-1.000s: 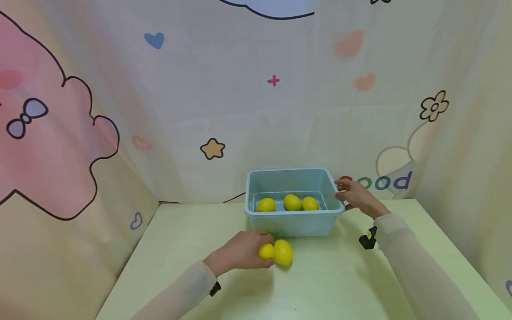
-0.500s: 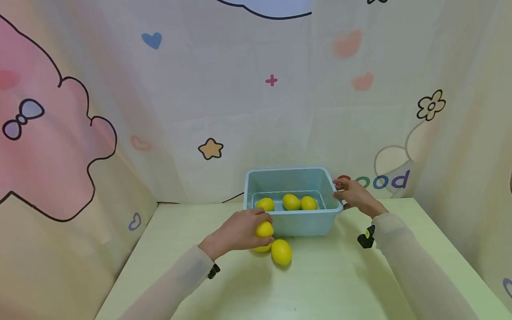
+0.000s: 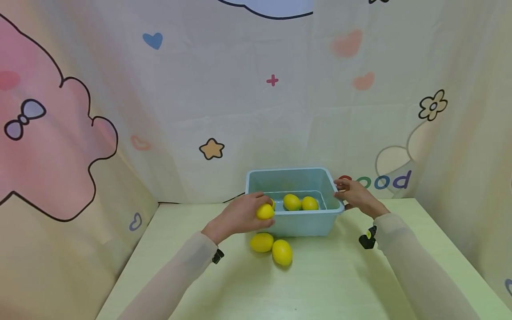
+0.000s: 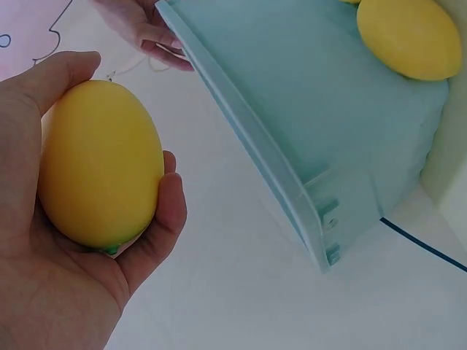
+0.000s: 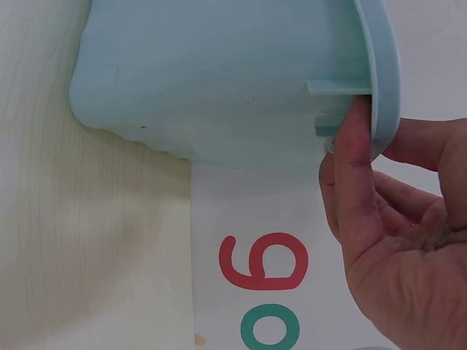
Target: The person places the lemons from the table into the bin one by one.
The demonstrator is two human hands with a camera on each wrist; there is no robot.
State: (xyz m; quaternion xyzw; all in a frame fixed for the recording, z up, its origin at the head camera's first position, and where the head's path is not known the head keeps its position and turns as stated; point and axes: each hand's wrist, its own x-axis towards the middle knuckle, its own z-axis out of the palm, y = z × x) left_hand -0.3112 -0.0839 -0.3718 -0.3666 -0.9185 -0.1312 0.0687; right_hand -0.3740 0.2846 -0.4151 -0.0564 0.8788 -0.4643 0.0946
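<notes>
My left hand (image 3: 240, 215) holds a yellow lemon (image 4: 102, 164), thumb on one side and fingers on the other, at the front left of a pale blue plastic bin (image 3: 306, 224). The lemon's green tip shows in the left wrist view. My right hand (image 3: 358, 196) pinches the rim (image 5: 388, 73) of the bin at its right end, with a finger under the lip. Inside the bin lie a middle lemon (image 3: 292, 202), a right lemon (image 3: 310, 203) and another mostly hidden behind my left hand.
In front of the bin, two lemons rest on the pale table (image 3: 320, 284): one on the left (image 3: 262, 242), one on the right (image 3: 282, 253). A printed curtain (image 3: 240, 102) hangs close behind the bin and along both sides.
My left hand has raised the lemon from the table to the height of the bin's front rim. This uncovers the left table lemon. My right hand and the bin stay put.
</notes>
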